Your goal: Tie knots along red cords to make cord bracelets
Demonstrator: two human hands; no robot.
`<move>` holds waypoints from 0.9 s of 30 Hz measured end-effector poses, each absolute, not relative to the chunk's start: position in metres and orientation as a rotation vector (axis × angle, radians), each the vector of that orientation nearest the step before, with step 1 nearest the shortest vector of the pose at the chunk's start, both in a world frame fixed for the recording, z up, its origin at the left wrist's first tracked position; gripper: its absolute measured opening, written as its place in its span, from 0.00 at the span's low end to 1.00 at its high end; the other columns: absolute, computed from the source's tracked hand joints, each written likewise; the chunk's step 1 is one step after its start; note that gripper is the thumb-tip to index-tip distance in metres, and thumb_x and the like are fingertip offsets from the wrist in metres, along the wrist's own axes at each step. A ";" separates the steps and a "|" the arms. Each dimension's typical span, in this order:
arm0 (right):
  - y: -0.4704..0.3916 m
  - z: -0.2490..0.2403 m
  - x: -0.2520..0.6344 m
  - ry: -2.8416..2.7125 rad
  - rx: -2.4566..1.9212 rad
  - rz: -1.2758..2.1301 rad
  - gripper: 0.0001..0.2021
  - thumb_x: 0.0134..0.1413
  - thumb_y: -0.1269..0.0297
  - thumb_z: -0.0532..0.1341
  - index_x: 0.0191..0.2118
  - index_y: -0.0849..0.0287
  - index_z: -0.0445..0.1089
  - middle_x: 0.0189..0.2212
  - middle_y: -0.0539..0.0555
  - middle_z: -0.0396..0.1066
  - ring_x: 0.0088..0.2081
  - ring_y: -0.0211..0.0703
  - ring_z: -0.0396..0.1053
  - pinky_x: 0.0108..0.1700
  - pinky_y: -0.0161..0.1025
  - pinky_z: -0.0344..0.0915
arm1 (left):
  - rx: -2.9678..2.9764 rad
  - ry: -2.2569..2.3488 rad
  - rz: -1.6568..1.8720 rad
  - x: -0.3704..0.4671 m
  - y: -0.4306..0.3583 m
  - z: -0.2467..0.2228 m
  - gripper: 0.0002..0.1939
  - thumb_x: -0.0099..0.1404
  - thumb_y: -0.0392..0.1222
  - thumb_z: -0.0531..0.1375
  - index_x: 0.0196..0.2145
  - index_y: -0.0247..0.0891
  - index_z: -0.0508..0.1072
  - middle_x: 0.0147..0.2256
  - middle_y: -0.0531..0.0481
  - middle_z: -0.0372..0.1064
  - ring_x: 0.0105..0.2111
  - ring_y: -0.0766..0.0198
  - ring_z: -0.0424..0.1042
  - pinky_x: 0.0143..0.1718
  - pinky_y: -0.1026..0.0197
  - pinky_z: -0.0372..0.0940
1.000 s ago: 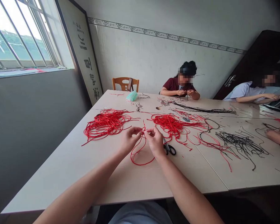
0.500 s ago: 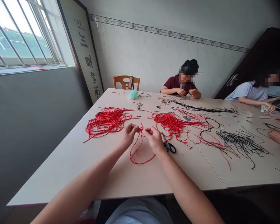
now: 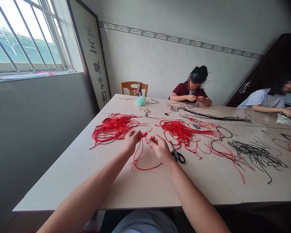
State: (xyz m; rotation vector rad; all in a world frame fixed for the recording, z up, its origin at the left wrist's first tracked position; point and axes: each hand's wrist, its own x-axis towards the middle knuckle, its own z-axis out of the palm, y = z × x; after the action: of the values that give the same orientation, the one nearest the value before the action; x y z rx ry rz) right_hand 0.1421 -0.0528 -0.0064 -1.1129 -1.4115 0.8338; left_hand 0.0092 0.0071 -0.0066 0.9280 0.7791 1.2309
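A red cord [image 3: 143, 169] hangs in a loop below my hands and rests on the table, with a small knotted part between them. My left hand [image 3: 131, 141] pinches the cord beside the knot. With thumb and forefinger together, my right hand [image 3: 158, 146] grips a strand of the same cord just to the right. Behind my left hand lies a heap of red cords [image 3: 116, 127], and a second red cord pile [image 3: 177, 130] is behind my right hand. Black-handled scissors [image 3: 177, 154] lie beside my right wrist.
Black cords [image 3: 257, 153] and loose red strands spread over the right of the table [image 3: 70, 187]. A green plastic bag [image 3: 140, 101] sits at the far side. One person [image 3: 191, 90] works with cord opposite; another person [image 3: 264, 98] sits at the far right.
My hands have moved a little apart. The knotted part now shows between them, with a cord end pointing up right. The view has shifted slightly.
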 end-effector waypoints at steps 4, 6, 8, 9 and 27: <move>-0.051 -0.005 0.147 -1.259 -1.099 0.820 0.08 0.47 0.59 0.59 0.28 0.59 0.64 0.25 0.49 0.66 0.25 0.35 0.61 0.31 0.34 0.59 | 0.808 0.664 1.049 0.010 0.001 -0.007 0.10 0.57 0.46 0.59 0.31 0.36 0.68 0.32 0.46 0.73 0.35 0.62 0.73 0.36 0.61 0.63; -0.050 -0.005 0.148 -1.215 -1.111 0.791 0.09 0.46 0.58 0.60 0.28 0.59 0.64 0.24 0.49 0.66 0.25 0.36 0.61 0.30 0.34 0.59 | 0.802 0.603 0.918 0.012 -0.003 -0.008 0.15 0.60 0.51 0.54 0.32 0.35 0.70 0.35 0.43 0.73 0.37 0.60 0.73 0.38 0.60 0.64; -0.049 -0.006 0.148 -1.202 -1.114 0.780 0.09 0.46 0.58 0.60 0.28 0.58 0.63 0.23 0.49 0.66 0.25 0.37 0.62 0.29 0.34 0.60 | 0.808 0.575 0.818 0.015 -0.007 -0.010 0.21 0.60 0.56 0.52 0.33 0.34 0.72 0.37 0.40 0.73 0.38 0.58 0.73 0.40 0.59 0.65; -0.049 -0.007 0.148 -1.208 -1.113 0.770 0.08 0.46 0.59 0.59 0.28 0.58 0.63 0.23 0.49 0.65 0.25 0.37 0.62 0.28 0.34 0.60 | 0.812 0.572 0.793 0.016 -0.009 -0.010 0.22 0.60 0.57 0.53 0.33 0.33 0.73 0.37 0.39 0.73 0.38 0.58 0.73 0.40 0.59 0.65; -0.048 -0.011 0.136 -1.029 -0.902 0.949 0.08 0.46 0.60 0.62 0.29 0.58 0.64 0.27 0.50 0.69 0.28 0.37 0.67 0.35 0.37 0.66 | 1.026 0.647 0.997 0.018 -0.002 -0.012 0.12 0.48 0.43 0.66 0.23 0.32 0.70 0.26 0.48 0.70 0.28 0.68 0.69 0.38 0.62 0.63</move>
State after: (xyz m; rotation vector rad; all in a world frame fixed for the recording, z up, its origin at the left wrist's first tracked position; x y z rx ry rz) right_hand 0.1360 -0.0478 -0.0113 -0.9019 -1.0286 0.9492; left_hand 0.0179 -0.0021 -0.0124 1.0262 0.6471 0.9967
